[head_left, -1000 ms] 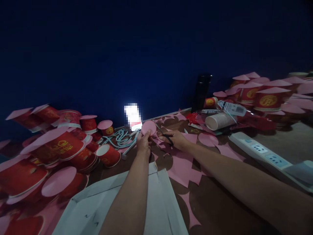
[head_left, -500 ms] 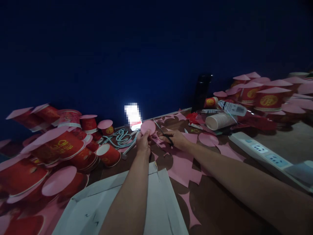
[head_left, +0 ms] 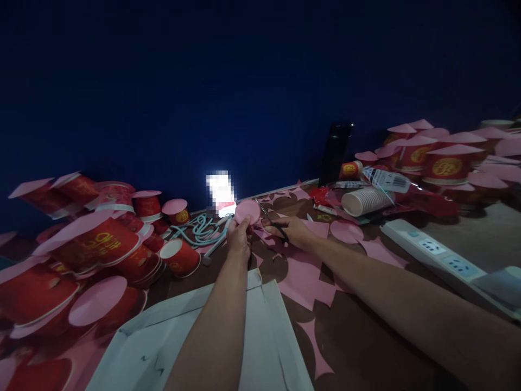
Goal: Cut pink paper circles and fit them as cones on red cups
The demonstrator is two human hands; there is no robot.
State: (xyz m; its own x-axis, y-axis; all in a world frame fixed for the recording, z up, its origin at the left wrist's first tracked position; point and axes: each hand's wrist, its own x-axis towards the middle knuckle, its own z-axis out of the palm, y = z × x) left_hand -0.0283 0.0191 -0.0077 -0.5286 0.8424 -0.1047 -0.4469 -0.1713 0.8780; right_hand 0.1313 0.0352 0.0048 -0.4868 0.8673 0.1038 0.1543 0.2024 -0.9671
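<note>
Between the thumb and fingers of my left hand [head_left: 239, 238] is a pink paper disc [head_left: 247, 210], roughly round, held up over the brown table. My right hand [head_left: 295, 232] grips dark-handled scissors [head_left: 284, 235]. Their blades point up and left, next to the disc's right edge; whether they touch the paper I cannot tell. A strip of pink paper hangs just below the blades. Under and around my right hand lie pink paper offcuts [head_left: 303, 274] with curved cut-outs. Behind the disc stands a brightly lit screen [head_left: 228, 209], partly blurred out.
Red paper cups [head_left: 181, 257], many topped with pink discs, crowd the left. More capped cups [head_left: 446, 165] stand far right. A black bottle [head_left: 336, 152], stacked white cups [head_left: 362, 202], a power strip [head_left: 443, 258], a pale cable [head_left: 199, 231] and a white board [head_left: 195, 331] surround my arms.
The pink disc has shifted very slightly to the right in my left hand. My right hand and the scissors stay nearly in place.
</note>
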